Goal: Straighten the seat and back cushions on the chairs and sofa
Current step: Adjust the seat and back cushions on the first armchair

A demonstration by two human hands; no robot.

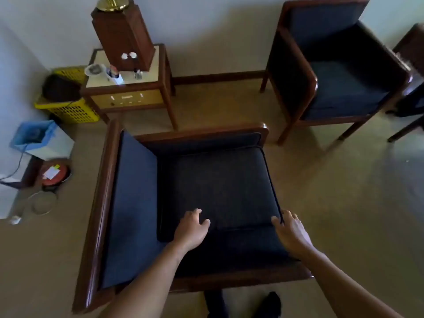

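A dark blue seat cushion (220, 189) lies skewed in the wooden armchair (101, 203), its near edge set back from the chair's front rail and running left to right. The left hand (191, 229) rests spread on that edge; the right hand (290, 230), likeliest to steer, curls its grip around the cushion's near right corner.
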